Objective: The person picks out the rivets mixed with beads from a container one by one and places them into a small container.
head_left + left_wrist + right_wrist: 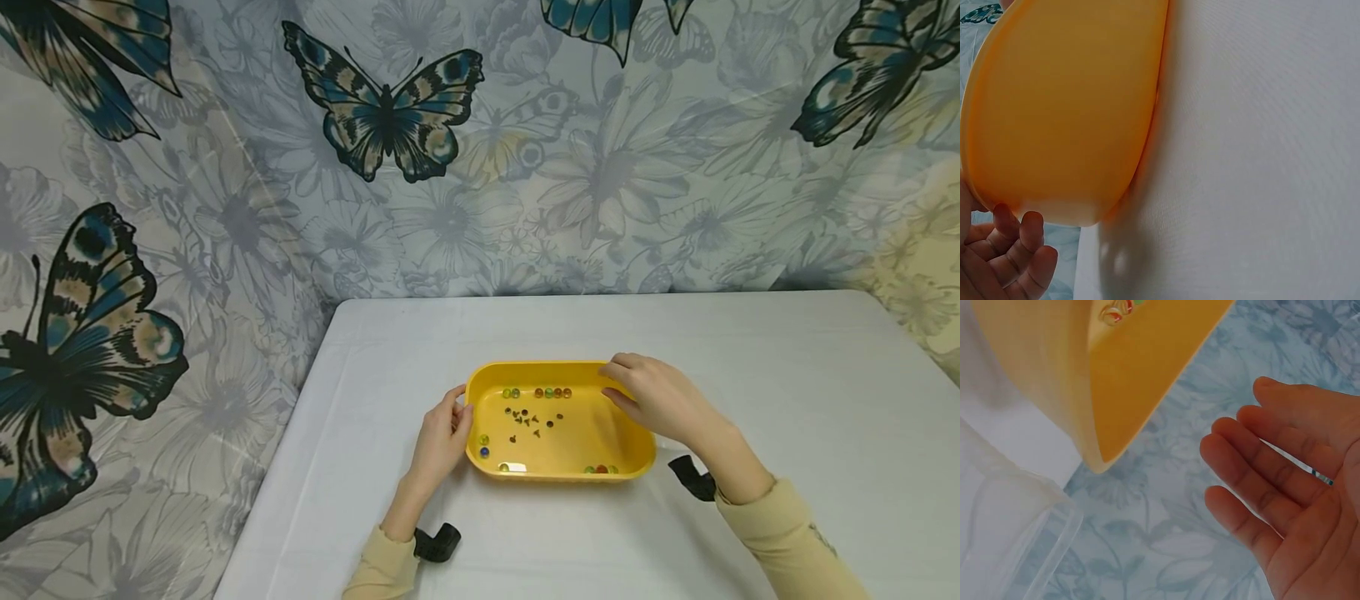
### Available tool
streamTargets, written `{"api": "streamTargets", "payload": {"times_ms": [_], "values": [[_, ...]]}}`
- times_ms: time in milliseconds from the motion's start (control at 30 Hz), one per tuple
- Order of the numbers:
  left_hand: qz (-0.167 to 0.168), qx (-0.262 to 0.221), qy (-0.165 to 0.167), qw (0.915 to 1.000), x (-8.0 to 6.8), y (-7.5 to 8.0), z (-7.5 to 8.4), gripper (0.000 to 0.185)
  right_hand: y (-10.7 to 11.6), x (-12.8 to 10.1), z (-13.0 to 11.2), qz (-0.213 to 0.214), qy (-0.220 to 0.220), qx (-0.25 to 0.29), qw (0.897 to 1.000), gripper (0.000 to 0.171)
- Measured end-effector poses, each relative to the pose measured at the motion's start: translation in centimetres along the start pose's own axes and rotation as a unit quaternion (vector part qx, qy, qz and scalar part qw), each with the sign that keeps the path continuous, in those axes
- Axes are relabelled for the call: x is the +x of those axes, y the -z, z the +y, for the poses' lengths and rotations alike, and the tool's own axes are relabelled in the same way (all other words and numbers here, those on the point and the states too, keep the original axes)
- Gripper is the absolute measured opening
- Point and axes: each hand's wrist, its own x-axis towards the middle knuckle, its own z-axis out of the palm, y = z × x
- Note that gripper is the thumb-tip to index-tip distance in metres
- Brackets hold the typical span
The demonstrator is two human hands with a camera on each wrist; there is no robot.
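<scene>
A yellow tray (558, 477) sits on the white table (787, 392), near the middle and closer to the front edge than to the back edge by the butterfly curtain (390, 150). Inside the tray, coloured marbles (551, 392) lie in a row along the far wall, a few more rest at the near wall and the left end, and small dark bits (525, 417) are scattered on the floor of the tray. The left hand (444, 435) is at the tray's left end, its fingers lightly bent against the rim; from the wrist view the fingertips (1029, 234) sit just under the tray's outer wall, and whether they truly grip it cannot be told. The right hand (654, 400) hovers over the tray's far right corner with its fingers (1254, 481) relaxed and nearly straight, holding nothing. Each wrist carries a black strap (437, 543), and both sleeves are pale yellow.
</scene>
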Motion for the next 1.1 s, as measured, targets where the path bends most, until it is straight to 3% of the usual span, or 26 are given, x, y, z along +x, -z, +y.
{"api": "streamTargets", "payload": {"times_ms": [567, 1100], "values": [[-0.006, -0.006, 0.009, 0.9999, 0.1, 0.0, 0.0, 0.036, 0.0, 1.4, -0.3, -0.059, -0.009, 0.034, 0.998, 0.014], [-0.005, -0.001, 0.013, 0.9999, 0.1, 0.0, 0.0, 0.036, -0.2, 2.8, 0.0, -0.106, -0.009, 0.113, 0.988, 0.008]]}}
